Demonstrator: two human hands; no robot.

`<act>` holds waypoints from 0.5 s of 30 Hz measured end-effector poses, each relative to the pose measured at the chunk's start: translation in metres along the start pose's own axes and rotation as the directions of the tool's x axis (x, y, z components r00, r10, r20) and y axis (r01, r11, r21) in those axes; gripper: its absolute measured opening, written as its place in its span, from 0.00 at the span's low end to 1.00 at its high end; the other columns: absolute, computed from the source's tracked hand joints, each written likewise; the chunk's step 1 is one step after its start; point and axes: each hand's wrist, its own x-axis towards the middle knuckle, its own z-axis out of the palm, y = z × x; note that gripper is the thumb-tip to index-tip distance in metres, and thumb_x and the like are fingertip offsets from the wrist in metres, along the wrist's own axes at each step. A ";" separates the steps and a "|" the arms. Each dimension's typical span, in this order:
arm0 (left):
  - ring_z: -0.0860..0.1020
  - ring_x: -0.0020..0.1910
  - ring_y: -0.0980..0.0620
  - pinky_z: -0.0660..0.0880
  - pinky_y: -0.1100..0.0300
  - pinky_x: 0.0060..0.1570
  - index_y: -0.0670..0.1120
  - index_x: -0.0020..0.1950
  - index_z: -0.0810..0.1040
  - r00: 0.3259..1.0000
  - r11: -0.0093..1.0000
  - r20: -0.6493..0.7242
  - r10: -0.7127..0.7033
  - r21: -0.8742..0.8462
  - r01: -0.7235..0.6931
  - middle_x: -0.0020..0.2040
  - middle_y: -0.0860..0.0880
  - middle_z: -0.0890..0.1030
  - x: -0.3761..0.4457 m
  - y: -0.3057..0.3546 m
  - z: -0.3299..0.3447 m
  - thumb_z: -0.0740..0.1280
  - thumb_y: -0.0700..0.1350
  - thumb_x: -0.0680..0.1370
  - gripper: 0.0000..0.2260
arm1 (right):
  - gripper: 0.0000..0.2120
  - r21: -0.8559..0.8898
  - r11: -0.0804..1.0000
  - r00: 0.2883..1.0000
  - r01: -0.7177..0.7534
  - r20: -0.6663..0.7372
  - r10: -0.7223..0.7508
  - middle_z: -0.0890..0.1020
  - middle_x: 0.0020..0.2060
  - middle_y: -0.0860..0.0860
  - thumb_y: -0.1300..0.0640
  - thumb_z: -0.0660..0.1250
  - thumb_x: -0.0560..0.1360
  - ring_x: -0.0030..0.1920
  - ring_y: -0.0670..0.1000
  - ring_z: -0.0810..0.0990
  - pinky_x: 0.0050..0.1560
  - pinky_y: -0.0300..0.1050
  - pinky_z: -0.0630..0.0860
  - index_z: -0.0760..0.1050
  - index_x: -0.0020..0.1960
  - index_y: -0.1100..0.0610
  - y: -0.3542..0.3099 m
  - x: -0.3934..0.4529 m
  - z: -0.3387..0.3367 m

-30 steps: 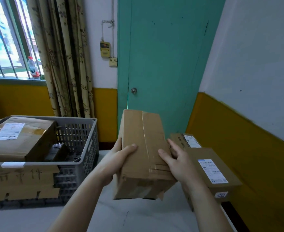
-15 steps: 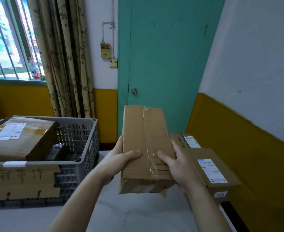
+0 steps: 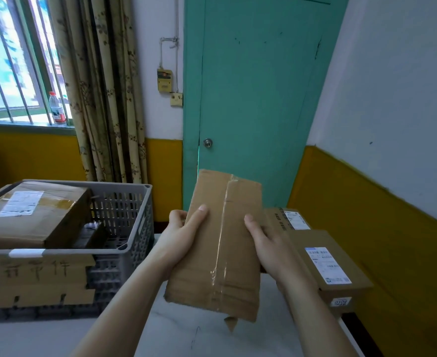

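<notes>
A long brown cardboard box [image 3: 220, 243], sealed with clear tape down its middle, is held in the air above the white table [image 3: 176, 333]. My left hand [image 3: 178, 238] grips its left edge, thumb on the top face. My right hand [image 3: 266, 243] grips its right edge, thumb likewise on top. The box's broad taped face is turned toward me, its far end tilted up. A torn flap of cardboard hangs from its near corner.
A grey plastic crate [image 3: 124, 228] on the left holds a large labelled box [image 3: 31, 215] and wears a handwritten cardboard sign. Two labelled boxes [image 3: 333, 266] lie at the table's right edge by the yellow wall. A teal door [image 3: 253, 99] stands ahead.
Both hands have turned the box so its broad taped face swings toward me, and its near end has tipped down and left. The hands have shifted their hold along the edges.
</notes>
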 end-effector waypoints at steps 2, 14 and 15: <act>0.84 0.46 0.57 0.76 0.68 0.28 0.55 0.64 0.70 0.998 0.996 -0.031 0.055 0.075 -0.053 0.53 0.54 0.82 0.000 0.001 0.002 0.64 0.72 0.76 0.26 | 0.32 -0.092 0.996 1.000 -0.003 -0.007 0.002 0.82 0.50 0.37 0.16 0.54 0.67 0.57 0.48 0.81 0.62 0.56 0.78 0.78 0.49 0.40 0.001 0.001 0.003; 0.81 0.48 0.56 0.75 0.63 0.34 0.53 0.58 0.71 0.993 0.993 -0.082 0.082 0.090 -0.074 0.53 0.53 0.81 0.007 -0.004 0.012 0.62 0.74 0.74 0.28 | 0.39 -0.156 0.986 0.989 0.055 -0.127 -0.075 0.83 0.36 0.40 0.18 0.53 0.70 0.42 0.41 0.79 0.41 0.44 0.73 0.84 0.43 0.50 -0.001 0.007 0.007; 0.81 0.48 0.56 0.74 0.62 0.35 0.52 0.56 0.72 0.990 0.991 -0.107 0.094 0.106 -0.083 0.52 0.53 0.81 0.009 -0.005 0.014 0.61 0.75 0.74 0.27 | 0.38 -0.174 0.983 0.980 0.067 -0.172 -0.097 0.83 0.33 0.42 0.19 0.54 0.71 0.39 0.43 0.80 0.39 0.44 0.73 0.83 0.39 0.52 -0.001 0.008 0.009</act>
